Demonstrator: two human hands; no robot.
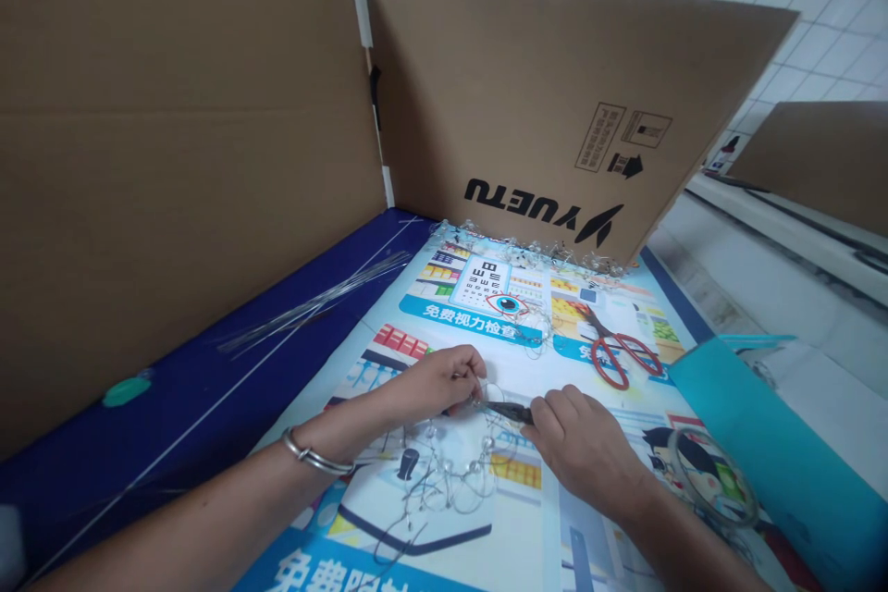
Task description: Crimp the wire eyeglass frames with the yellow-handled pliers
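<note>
Near the middle of the view, my left hand (450, 379) pinches a thin wire piece (494, 391), with a silver bangle round its wrist. My right hand (579, 444) is wrapped round the handles of dark pliers (510, 410). The pliers point left, and their tips meet the wire at my left fingertips; the exact grip point is too small to make out. Just below both hands lies a tangle of looped wires with clear beads (466, 472) on the printed sheet (517, 518). Scissors with red handles (617, 356) rest beyond my right hand, blades pointing away.
Cardboard panels (430, 92) stand at the left and back. A bundle of straight wires (326, 291) lies on the blue surface at left, near a green piece (126, 390). More wire pieces (534, 254) line the back panel. A wire coil (714, 476) and turquoise sheet (777, 453) are at right.
</note>
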